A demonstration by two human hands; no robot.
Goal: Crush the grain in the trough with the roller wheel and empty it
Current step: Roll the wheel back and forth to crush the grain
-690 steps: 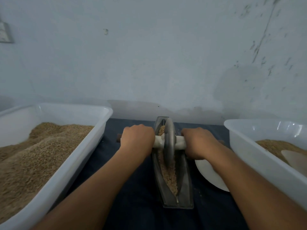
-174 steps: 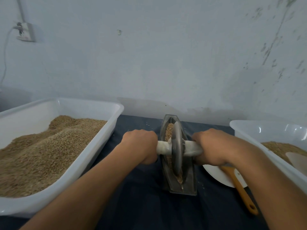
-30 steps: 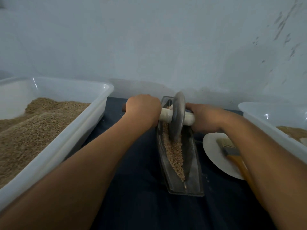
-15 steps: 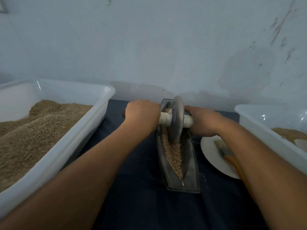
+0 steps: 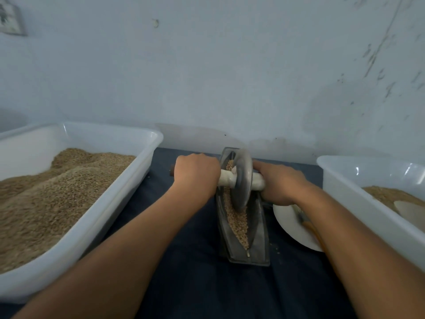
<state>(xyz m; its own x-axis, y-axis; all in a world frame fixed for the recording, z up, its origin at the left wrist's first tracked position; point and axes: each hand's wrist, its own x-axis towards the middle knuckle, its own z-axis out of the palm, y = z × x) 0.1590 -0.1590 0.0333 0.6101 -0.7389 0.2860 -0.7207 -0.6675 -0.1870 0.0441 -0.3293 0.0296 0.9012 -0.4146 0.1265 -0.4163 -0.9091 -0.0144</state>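
Dark cloth covers the table against a scuffed pale wall.

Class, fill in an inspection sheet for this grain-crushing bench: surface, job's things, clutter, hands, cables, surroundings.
Surface: dark blue cloth, a few stray grains beside the trough.
Job's things: roller wheel upright in the metal trough, grain in it.
Clutter: left tub heaped with grain; right tub partly filled; white plate with a brush.
Hands: left hand and right hand each grip the wheel's handle.
Cables: nothing seen.
Surroundings: scuffed pale wall, wall fitting.
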